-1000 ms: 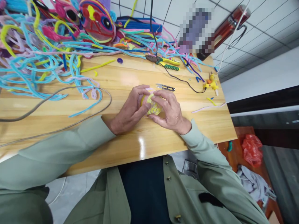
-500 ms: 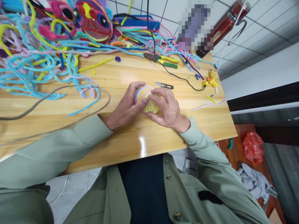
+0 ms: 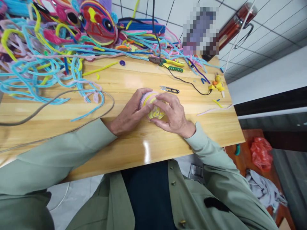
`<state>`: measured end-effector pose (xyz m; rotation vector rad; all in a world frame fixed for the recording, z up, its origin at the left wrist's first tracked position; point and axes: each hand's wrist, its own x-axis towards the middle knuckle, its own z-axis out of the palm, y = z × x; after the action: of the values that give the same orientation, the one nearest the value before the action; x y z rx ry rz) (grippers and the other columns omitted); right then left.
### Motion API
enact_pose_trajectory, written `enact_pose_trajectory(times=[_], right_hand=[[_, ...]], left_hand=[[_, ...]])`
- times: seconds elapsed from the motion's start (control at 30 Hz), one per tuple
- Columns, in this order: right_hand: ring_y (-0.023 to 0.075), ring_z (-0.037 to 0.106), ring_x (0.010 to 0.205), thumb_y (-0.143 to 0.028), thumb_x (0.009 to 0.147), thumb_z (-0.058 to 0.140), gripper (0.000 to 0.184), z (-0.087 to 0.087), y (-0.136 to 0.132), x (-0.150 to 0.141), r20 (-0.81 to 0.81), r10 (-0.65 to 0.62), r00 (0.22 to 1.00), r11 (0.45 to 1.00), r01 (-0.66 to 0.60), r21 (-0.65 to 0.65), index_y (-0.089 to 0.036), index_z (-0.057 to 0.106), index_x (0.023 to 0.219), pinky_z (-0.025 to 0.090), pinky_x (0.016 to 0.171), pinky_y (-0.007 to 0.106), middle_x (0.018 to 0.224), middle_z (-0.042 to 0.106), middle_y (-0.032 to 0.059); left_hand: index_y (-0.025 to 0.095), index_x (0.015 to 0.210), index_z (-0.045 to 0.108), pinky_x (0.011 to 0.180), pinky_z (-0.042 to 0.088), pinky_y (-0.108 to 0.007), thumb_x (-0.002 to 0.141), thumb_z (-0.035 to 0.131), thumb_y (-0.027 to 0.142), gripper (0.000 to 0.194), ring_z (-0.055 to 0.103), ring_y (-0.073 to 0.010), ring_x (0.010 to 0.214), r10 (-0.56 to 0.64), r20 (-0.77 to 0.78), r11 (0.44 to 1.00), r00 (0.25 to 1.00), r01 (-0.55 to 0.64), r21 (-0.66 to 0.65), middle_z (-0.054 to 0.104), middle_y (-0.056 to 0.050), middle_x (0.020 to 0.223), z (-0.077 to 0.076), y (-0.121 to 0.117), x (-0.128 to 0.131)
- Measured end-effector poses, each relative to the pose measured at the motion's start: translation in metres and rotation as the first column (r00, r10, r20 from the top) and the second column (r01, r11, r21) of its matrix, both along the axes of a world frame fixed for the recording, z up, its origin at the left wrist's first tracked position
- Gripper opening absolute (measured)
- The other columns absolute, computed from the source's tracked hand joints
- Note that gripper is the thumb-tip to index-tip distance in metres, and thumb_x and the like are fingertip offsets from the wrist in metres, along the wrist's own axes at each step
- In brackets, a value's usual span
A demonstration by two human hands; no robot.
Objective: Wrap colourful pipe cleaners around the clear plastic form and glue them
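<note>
Between my hands is a rounded pipe-cleaner piece [image 3: 157, 112], banded in pink, yellow and blue, over the wooden table. My left hand [image 3: 130, 113] wraps its left side, thumb lying across the front. From the right, my right hand [image 3: 173, 112] grips it with curled fingers above and the thumb below. The fingers hide much of its surface. Just beyond the hands lies a pair of black-handled thread snips [image 3: 169, 89].
Blue, yellow and pink pipe cleaners [image 3: 45, 76] heap at the left and back, beside a colourful mask-like piece [image 3: 98, 22]. Pliers [image 3: 166, 63] lie behind the snips. A corded yellow glue gun [image 3: 217, 85] sits right, below a red thermos [image 3: 231, 30]. A grey cable [image 3: 38, 110] crosses the left.
The view has shifted slightly, so everything on the table sits a little lower in the picture. Both hands keep hold of the pipe-cleaner piece, which looks turned only slightly, if at all.
</note>
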<state>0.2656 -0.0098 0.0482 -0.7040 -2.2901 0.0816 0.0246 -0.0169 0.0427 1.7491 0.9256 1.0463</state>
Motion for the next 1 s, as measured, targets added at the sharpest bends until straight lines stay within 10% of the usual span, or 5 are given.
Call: enact_pose_trajectory(times=[0.73, 1.0], right_hand=[[0.0233, 0.059, 0.158, -0.056, 0.102, 0.076, 0.040, 0.023, 0.000, -0.008, 0.342, -0.045, 0.939, 0.962, 0.133, -0.237, -0.033, 0.074, 0.134, 0.046, 0.139, 0.045, 0.163, 0.068, 0.0057], [0.0229, 0.068, 0.147, -0.063, 0.109, 0.063, 0.049, 0.016, 0.004, 0.011, 0.120, -0.133, 0.984, 0.978, 0.150, -0.147, -0.028, 0.069, 0.143, 0.057, 0.127, 0.047, 0.152, 0.073, 0.0090]], left_hand=[[0.029, 0.155, 0.052, 0.116, 0.059, -0.051, 0.106, 0.067, 0.070, 0.066, 0.064, -0.0333, 0.133, 0.031, -0.024, 0.997, 0.999, -0.032, -0.071, 0.065, -0.007, 0.150, -0.009, 0.003, -0.011], [0.033, 0.157, 0.055, 0.116, 0.056, -0.062, 0.104, 0.069, 0.072, 0.067, 0.064, -0.0365, 0.129, 0.108, -0.075, 0.993, 0.991, -0.105, 0.046, 0.064, -0.007, 0.150, -0.014, 0.000, -0.010]])
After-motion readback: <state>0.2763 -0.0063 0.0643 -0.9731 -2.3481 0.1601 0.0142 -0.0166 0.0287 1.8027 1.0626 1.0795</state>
